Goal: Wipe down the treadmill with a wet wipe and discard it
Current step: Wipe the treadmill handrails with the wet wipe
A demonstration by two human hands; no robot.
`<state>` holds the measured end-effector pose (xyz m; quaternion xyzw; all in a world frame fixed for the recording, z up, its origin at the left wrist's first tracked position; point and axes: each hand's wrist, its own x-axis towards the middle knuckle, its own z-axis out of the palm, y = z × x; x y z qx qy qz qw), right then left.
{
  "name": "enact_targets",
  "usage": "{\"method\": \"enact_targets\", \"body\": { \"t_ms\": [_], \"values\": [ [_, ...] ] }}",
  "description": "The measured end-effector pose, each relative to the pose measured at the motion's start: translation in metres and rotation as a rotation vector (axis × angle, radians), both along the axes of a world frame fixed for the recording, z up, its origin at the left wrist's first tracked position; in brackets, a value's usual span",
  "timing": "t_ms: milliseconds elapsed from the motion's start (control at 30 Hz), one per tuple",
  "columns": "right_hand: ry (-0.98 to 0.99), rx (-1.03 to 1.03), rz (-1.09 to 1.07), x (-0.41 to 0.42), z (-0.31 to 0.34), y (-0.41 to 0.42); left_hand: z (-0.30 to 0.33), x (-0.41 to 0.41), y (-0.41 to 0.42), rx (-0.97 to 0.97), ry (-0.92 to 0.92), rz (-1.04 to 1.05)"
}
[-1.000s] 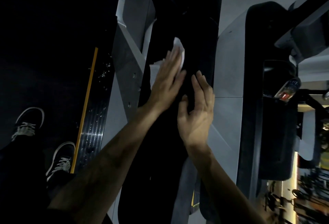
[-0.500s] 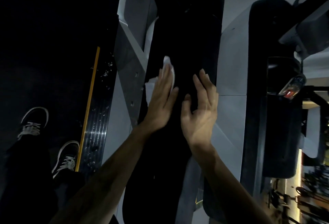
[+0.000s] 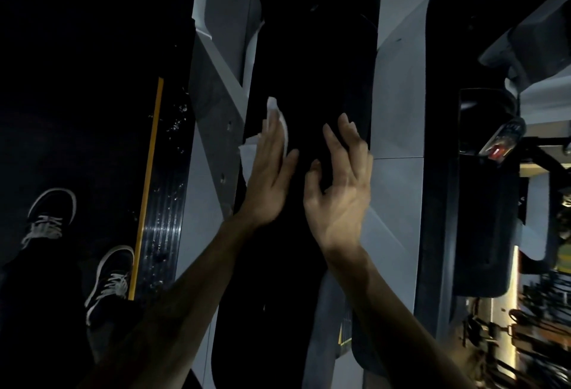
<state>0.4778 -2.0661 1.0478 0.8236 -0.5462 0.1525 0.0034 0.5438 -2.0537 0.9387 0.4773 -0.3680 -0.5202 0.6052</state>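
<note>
My left hand [image 3: 269, 172] lies flat, fingers straight, pressing a white wet wipe [image 3: 275, 117] against the black panel [image 3: 312, 64] of the treadmill. The wipe sticks out past my fingertips at the panel's left edge. My right hand [image 3: 340, 185] is just to the right, fingers loosely spread and slightly bent over the same black surface, holding nothing. Whether it touches the panel is unclear. Grey side covers [image 3: 398, 110] flank the panel.
To the left are the dark belt, a yellow stripe [image 3: 148, 185] and a ribbed side rail, with my two dark sneakers [image 3: 111, 277] on the belt. At right stand a black upright [image 3: 445, 141] and a holder with a small red-lit item [image 3: 497, 149].
My left hand has slid the wipe leftward and toward me across the black panel. My right hand has stayed beside it, its fingers curling slightly.
</note>
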Motion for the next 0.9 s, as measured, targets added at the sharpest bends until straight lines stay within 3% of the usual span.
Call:
{"method": "enact_targets", "body": {
  "t_ms": [100,200,333,500,633,767,900],
  "values": [
    [0.015,-0.001,-0.001,0.001,0.001,0.001,-0.002,0.01,-0.037,0.003,-0.015,0.023],
    [0.023,0.0,-0.003,0.001,0.001,0.0,-0.026,0.027,-0.07,0.117,0.084,0.029],
    [0.04,0.001,0.004,0.001,0.002,0.0,-0.042,0.021,-0.046,0.269,0.181,-0.011],
    [0.03,-0.003,0.001,0.0,0.001,-0.001,-0.015,-0.006,0.011,0.179,0.099,0.007],
    [0.026,0.005,-0.005,0.001,0.001,0.0,-0.004,0.009,-0.021,0.024,0.003,0.03],
    [0.022,-0.002,0.005,0.001,0.001,-0.001,-0.021,0.03,-0.068,0.2,0.096,0.03],
    [0.022,0.001,0.007,0.001,0.002,-0.001,-0.044,0.027,-0.053,0.34,0.272,0.012]
  ]
}}
